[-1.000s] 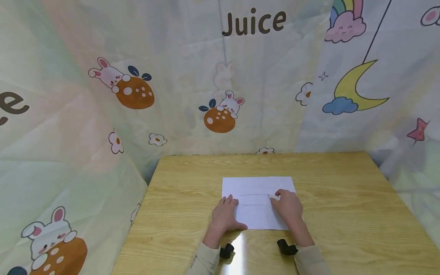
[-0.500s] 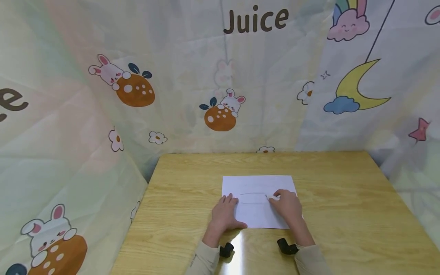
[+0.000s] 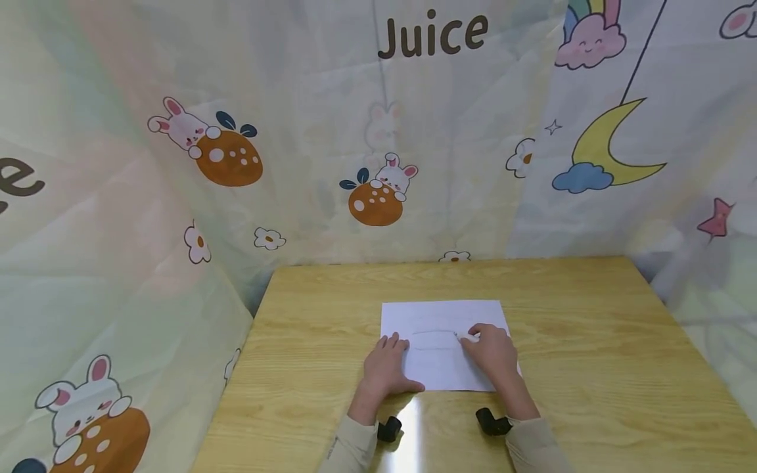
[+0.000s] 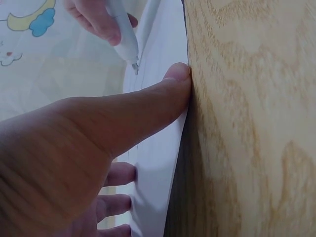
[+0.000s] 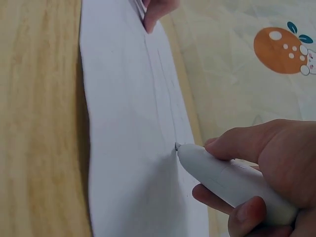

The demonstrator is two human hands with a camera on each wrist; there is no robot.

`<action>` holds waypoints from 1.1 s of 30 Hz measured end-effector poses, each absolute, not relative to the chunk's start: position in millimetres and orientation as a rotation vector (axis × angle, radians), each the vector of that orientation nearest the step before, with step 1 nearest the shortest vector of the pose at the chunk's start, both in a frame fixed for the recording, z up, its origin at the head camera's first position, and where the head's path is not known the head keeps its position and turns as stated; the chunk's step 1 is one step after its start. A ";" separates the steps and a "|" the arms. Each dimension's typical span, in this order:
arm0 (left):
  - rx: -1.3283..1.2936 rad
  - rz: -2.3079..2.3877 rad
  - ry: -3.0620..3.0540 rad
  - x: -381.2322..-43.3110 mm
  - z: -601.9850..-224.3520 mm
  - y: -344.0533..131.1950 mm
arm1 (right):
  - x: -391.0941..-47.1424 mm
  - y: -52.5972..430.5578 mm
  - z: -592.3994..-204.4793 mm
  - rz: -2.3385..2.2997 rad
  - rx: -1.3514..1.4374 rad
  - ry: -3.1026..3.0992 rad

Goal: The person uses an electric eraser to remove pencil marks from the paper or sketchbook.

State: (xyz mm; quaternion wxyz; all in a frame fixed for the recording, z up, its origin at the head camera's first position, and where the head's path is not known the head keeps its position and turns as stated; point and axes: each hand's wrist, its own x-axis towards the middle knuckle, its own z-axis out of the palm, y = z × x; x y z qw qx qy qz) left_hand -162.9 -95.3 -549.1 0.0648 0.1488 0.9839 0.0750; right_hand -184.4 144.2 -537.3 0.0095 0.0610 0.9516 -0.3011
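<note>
A white sheet of paper (image 3: 449, 378) lies on the wooden table in the head view, with thin, roughly parallel lines (image 3: 434, 349) across its middle. My left hand (image 3: 386, 366) rests on its left side, fingers spread and nearly straight; in the left wrist view the thumb (image 4: 148, 106) lies along the paper's near edge. My right hand (image 3: 495, 355) pinches a thick white pen-shaped tool (image 5: 222, 175) between curled fingers and thumb. Its short metal tip (image 5: 177, 146) meets the paper at one of the lines in the right wrist view.
The wooden table (image 3: 591, 341) extends around the sheet on every side. A printed fabric curtain (image 3: 296, 131) hangs behind and at both sides. Black wrist-worn pieces (image 3: 389, 429) project inward from both sleeve cuffs.
My right hand and the white tool have shifted slightly left along the line on the paper. The left hand keeps its place, and the head view has moved a little.
</note>
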 end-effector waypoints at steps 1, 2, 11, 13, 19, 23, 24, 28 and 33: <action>0.446 0.225 2.972 -162.3 -549.2 -95.2 | -185.4 144.4 -537.4 -0.940 0.183 2.973; 0.444 0.224 2.974 -161.7 -548.9 -95.2 | -186.0 144.4 -537.5 -0.944 0.181 2.972; 0.441 0.221 2.958 -158.1 -549.8 -96.3 | -180.4 143.8 -541.9 -0.949 0.180 2.957; 0.441 0.221 2.961 -157.5 -549.8 -97.0 | -181.2 142.3 -542.0 -0.957 0.176 2.966; 0.452 0.220 2.975 -157.2 -551.0 -97.7 | -183.9 140.9 -538.0 -0.942 0.136 2.983; 0.455 0.221 2.968 -156.7 -552.2 -97.0 | -184.6 142.0 -538.1 -0.926 0.136 2.972; 0.457 0.219 2.967 -156.6 -552.9 -96.7 | -183.6 141.9 -537.9 -0.929 0.134 2.969; 0.461 0.221 2.956 -156.0 -554.9 -96.2 | -178.5 141.2 -538.5 -0.930 0.144 2.951; 0.449 0.254 2.975 -157.8 -551.4 -96.0 | -182.7 140.9 -540.6 -0.959 0.123 2.994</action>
